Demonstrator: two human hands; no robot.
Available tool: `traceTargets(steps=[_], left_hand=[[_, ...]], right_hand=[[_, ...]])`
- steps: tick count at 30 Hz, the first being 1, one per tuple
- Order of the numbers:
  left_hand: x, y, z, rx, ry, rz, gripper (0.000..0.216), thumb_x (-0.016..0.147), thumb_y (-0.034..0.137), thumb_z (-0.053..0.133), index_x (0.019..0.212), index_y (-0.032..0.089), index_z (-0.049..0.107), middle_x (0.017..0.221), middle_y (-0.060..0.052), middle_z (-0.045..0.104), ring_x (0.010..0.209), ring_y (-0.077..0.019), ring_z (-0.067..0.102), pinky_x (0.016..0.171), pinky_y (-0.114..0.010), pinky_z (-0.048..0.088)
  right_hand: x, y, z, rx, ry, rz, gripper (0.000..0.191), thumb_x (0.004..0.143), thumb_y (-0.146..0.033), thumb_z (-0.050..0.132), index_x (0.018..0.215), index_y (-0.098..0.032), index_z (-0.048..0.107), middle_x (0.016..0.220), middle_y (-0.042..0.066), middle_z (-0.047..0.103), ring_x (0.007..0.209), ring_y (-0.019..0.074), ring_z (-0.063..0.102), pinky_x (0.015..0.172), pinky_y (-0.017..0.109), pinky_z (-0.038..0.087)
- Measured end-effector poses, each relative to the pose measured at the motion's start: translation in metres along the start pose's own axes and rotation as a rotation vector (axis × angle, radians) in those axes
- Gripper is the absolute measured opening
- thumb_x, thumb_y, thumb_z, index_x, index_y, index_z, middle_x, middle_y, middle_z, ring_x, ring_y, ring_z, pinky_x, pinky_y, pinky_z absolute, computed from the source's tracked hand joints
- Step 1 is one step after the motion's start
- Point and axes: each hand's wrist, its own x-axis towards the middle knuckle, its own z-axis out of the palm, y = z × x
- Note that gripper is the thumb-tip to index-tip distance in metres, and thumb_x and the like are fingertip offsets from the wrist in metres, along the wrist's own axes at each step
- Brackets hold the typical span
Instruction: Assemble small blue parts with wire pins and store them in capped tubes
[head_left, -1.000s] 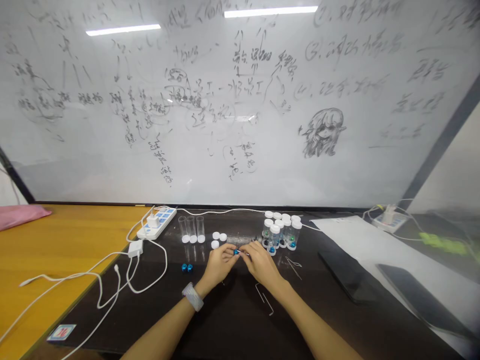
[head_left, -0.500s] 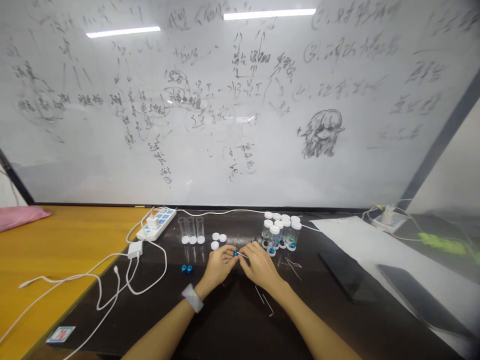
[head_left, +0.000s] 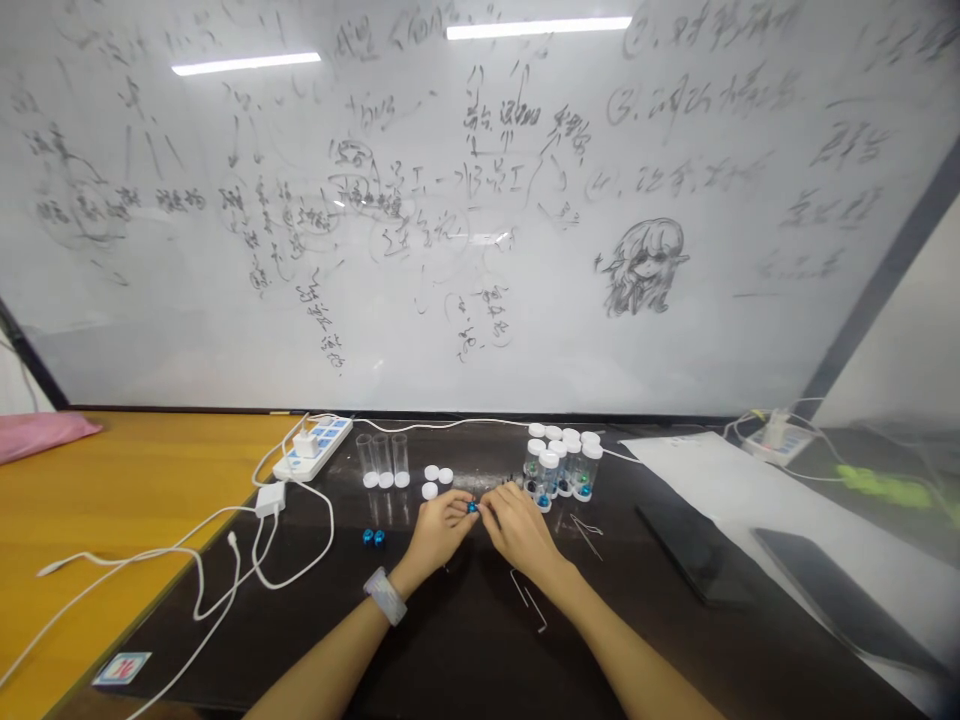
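Since half a second ago the thin wire has slipped out of sight; both hands, left hand [head_left: 435, 528] and right hand [head_left: 517, 528], pinch a small blue bead [head_left: 472, 507] above the dark table [head_left: 450, 650]; capped tubes [head_left: 559, 465] already hold beads; three empty tubes [head_left: 382, 458] and two loose beads [head_left: 373, 537] remain.

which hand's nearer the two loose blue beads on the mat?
Left. The left hand sits just right of the two blue beads; the right hand is farther right, beyond the left one, both pinching a small blue bead between them.
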Motion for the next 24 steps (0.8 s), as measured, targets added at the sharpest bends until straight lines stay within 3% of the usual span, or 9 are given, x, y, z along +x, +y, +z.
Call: traceTargets(steps=[8, 16, 24], left_hand=[[0.0, 0.001, 0.0, 0.01, 0.005, 0.02, 0.03, 0.078, 0.038, 0.073, 0.098, 0.017, 0.066, 0.09, -0.007, 0.071, 0.078, -0.0176, 0.07, 0.072, -0.029, 0.058], [0.001, 0.007, -0.001, 0.035, 0.028, 0.025, 0.028, 0.08, 0.04, 0.071, 0.094, 0.017, 0.064, 0.093, -0.008, 0.07, 0.079, -0.0181, 0.071, 0.071, -0.027, 0.057], [0.002, 0.003, -0.003, -0.013, 0.034, 0.037, 0.025, 0.08, 0.036, 0.071, 0.094, 0.017, 0.063, 0.088, -0.007, 0.072, 0.078, -0.0185, 0.072, 0.071, -0.028, 0.057]], right_hand=[[-0.001, -0.003, 0.003, 0.053, 0.013, 0.034, 0.021, 0.1, -0.02, 0.042, 0.084, -0.02, 0.057, 0.083, 0.007, 0.062, 0.083, 0.0231, 0.054, 0.076, 0.035, 0.042], [-0.002, 0.004, 0.014, 0.32, 0.01, 0.287, 0.024, 0.095, -0.03, 0.054, 0.075, -0.021, 0.062, 0.073, 0.002, 0.065, 0.071, 0.0197, 0.06, 0.064, 0.028, 0.044], [-0.002, 0.001, 0.001, 0.278, -0.111, 0.073, 0.021, 0.1, -0.026, 0.046, 0.105, -0.021, 0.066, 0.089, 0.005, 0.066, 0.087, 0.0207, 0.061, 0.08, 0.032, 0.048]])
